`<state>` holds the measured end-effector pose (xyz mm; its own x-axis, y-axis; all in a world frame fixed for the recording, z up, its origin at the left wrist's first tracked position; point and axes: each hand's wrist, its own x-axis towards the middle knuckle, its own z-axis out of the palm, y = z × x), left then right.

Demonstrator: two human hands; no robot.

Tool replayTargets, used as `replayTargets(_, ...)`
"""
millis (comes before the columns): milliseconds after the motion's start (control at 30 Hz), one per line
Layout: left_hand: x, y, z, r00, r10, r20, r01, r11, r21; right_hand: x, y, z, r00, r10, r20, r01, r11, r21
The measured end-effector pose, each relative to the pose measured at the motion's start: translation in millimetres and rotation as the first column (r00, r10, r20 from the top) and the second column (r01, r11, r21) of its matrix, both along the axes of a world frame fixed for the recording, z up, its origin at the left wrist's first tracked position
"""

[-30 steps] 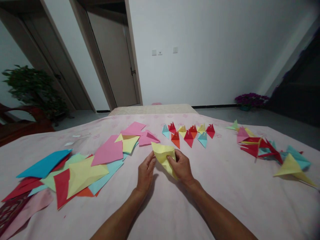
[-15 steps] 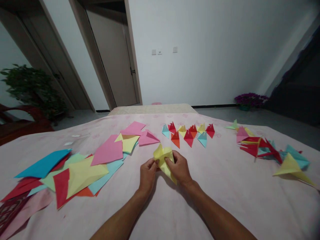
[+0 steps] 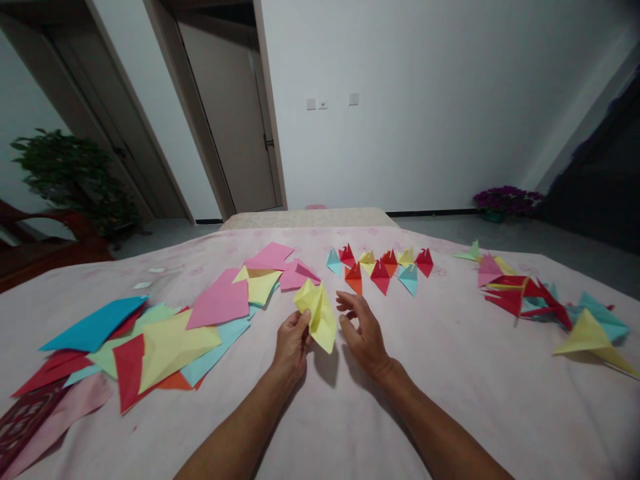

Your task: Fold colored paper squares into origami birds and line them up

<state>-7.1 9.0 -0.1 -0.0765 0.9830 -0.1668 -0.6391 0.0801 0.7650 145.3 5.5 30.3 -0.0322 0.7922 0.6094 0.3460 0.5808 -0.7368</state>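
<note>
A partly folded sheet of yellow paper [image 3: 321, 316] is held up over the cloth, creased and pointed at its lower end. My left hand [image 3: 294, 341] pinches it by its left edge between thumb and fingers. Just right of the paper, my right hand [image 3: 365, 333] is open, its fingers apart and touching nothing. Beyond the hands stand several small folded paper cranes [image 3: 381, 275] in two rows, red, orange, yellow and light blue.
Loose coloured sheets [image 3: 177, 343] lie overlapping on the left, with pink sheets [image 3: 220, 303] farther up. More folded paper pieces [image 3: 525, 297] are heaped on the right. A pale pink cloth [image 3: 450, 400] covers the table. Behind are a door [image 3: 225, 113] and a white wall.
My right hand has let go of the yellow paper and moved slightly right, fingers opening. The paper, now in my left hand alone, has turned and shows a broader face.
</note>
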Motion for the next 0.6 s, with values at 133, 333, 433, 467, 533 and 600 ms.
replayTargets(133,0,-2,1.8,0.999,-0.021,0.036,0.021,1.0,0.006,5,-2,2,0.93,-0.135,0.341,0.025,0.951,0.309)
replayTargets(333,4,-7,5.3,0.999,-0.043,0.029,0.043,0.999,0.002,8,-5,6,0.841,-0.177,0.511,-0.025,0.931,0.364)
replayTargets(433,5,-8,6.3,0.999,-0.034,0.027,0.034,0.999,0.005,8,-5,11,0.845,-0.15,0.512,-0.061,0.927,0.371)
replayTargets(467,6,-9,6.6,0.999,-0.034,0.02,0.034,0.999,0.006,8,-5,12,0.847,-0.141,0.512,-0.067,0.928,0.367)
replayTargets(533,6,-10,6.8,0.999,-0.041,0.003,0.041,0.999,0.009,9,-4,13,0.854,-0.122,0.506,-0.08,0.93,0.359)
replayTargets(600,7,-11,6.4,0.999,-0.051,-0.01,0.051,0.999,0.01,10,-2,12,0.859,-0.096,0.503,-0.098,0.933,0.347)
